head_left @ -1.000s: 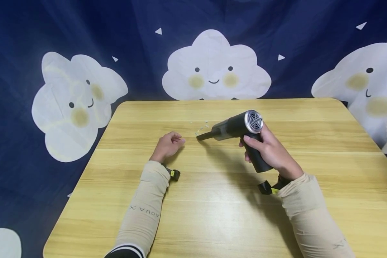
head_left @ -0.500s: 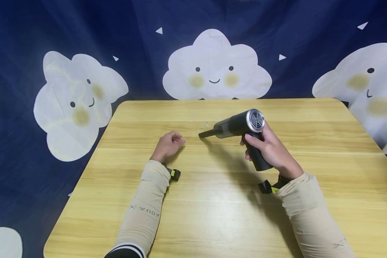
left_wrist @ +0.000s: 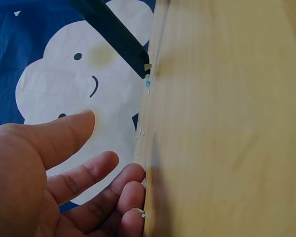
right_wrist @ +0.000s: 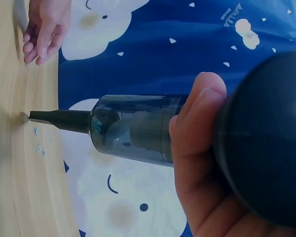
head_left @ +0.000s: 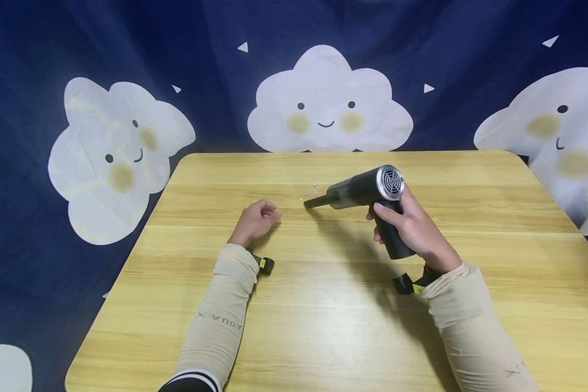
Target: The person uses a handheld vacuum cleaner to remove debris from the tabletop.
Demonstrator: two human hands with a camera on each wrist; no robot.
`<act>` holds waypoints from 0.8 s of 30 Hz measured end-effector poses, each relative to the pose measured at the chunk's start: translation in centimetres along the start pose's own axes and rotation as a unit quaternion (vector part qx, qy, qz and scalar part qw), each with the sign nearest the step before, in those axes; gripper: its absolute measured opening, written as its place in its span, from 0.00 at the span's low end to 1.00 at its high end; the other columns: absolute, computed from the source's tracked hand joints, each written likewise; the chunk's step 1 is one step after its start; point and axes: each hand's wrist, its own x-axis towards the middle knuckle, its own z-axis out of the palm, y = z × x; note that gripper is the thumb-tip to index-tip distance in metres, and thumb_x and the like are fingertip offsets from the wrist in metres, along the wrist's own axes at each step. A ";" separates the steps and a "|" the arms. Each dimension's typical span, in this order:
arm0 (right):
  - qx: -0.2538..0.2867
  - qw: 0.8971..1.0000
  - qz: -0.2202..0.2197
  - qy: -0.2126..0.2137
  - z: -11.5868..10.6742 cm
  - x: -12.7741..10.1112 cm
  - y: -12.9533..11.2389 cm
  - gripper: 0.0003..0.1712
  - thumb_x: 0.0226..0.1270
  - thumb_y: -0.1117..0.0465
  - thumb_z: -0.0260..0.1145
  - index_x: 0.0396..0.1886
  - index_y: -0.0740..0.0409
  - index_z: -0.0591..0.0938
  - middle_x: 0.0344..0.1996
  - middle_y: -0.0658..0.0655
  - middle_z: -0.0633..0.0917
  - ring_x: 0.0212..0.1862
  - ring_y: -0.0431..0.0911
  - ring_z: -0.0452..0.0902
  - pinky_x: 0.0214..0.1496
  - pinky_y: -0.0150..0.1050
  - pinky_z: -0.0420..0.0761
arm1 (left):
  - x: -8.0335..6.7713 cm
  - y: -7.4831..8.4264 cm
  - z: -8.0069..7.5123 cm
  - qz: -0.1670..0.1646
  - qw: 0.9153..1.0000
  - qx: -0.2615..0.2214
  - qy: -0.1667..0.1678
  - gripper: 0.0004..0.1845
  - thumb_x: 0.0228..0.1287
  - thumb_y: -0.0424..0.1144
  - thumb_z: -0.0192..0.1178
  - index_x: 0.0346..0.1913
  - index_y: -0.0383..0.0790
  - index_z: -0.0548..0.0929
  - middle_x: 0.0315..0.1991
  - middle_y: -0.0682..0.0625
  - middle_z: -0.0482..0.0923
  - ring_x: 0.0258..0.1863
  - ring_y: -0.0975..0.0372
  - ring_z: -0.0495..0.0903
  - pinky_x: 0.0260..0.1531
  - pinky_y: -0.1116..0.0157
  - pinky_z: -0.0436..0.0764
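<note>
Black vacuum (head_left: pixel 367 193) sits clamped in the right hand (head_left: pixel 411 228), fingers wrapped round its grip, nozzle down at the bench (head_left: pixel 323 305) just short of the crumbs (head_left: pixel 310 190). Left hand (head_left: pixel 255 220) rests loosely curled, holding nothing. Sweeping seems underway; next the nozzle needs nudging forward over those bits.
</note>
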 end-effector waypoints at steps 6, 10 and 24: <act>0.012 1.000 -0.011 0.008 -0.4 0.5 -0.1 0.23 0.75 0.60 0.54 0.64 0.51 0.59 0.33 0.67 0.75 0.20 0.56 0.75 0.24 0.46 0.81 | 0.0 -0.1 0.0 -0.001 1.000 -0.003 0.006 0.20 0.70 0.49 0.57 0.55 0.38 0.77 0.50 0.46 0.79 0.51 0.54 0.76 0.55 0.56 0.73; 0.015 1.000 -0.019 0.011 -0.7 0.9 0.0 0.22 0.75 0.61 0.55 0.64 0.51 0.60 0.32 0.68 0.75 0.19 0.55 0.75 0.23 0.45 0.80 | 0.2 -0.1 0.2 -0.003 1.000 -0.008 0.008 0.20 0.70 0.50 0.57 0.55 0.39 0.77 0.49 0.47 0.79 0.51 0.54 0.76 0.54 0.57 0.74; 0.019 1.000 -0.008 0.008 -0.9 1.4 -0.3 0.21 0.75 0.63 0.55 0.61 0.50 0.61 0.32 0.71 0.73 0.18 0.53 0.74 0.22 0.43 0.80 | 0.2 -0.2 0.2 -0.002 1.000 -0.006 0.005 0.20 0.70 0.50 0.57 0.55 0.39 0.77 0.49 0.47 0.78 0.51 0.55 0.75 0.54 0.57 0.74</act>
